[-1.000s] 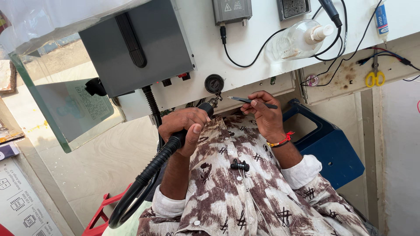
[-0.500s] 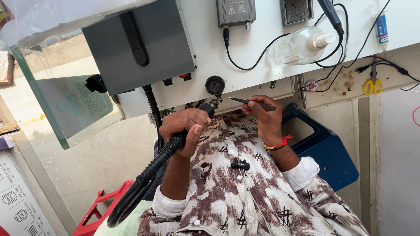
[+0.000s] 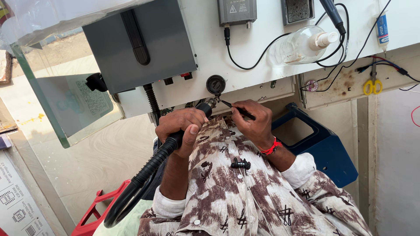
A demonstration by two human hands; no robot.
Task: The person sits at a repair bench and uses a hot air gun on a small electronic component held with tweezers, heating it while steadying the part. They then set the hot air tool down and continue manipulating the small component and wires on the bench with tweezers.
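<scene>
Both hands work close together at the near edge of the white bench [image 3: 262, 52], just above my chest. My left hand [image 3: 181, 126] is wrapped tight around the black handpiece [image 3: 192, 118] of a hot-air tool, thumb pressed along its side; the ribbed black hose [image 3: 140, 183] runs from my fist down past my forearm toward the red stool [image 3: 94, 209]. The nozzle tip points at the bench edge, just below the round black socket [image 3: 215, 84]. My right hand [image 3: 256, 122] is pinched shut on black tweezers [image 3: 236, 109], their point aimed at the nozzle tip; the two tips sit just beside each other, and I cannot tell whether they touch. The small part between them is too small to make out. A red thread band [image 3: 271, 146] sits on my right wrist. A grey box unit [image 3: 144, 41] stands at the left of the bench, a clear spray bottle [image 3: 297, 46] lies toward the right, and yellow-handled scissors [image 3: 371, 86] hang at the right edge. A blue bin [image 3: 323, 148] sits below the bench at my right.
</scene>
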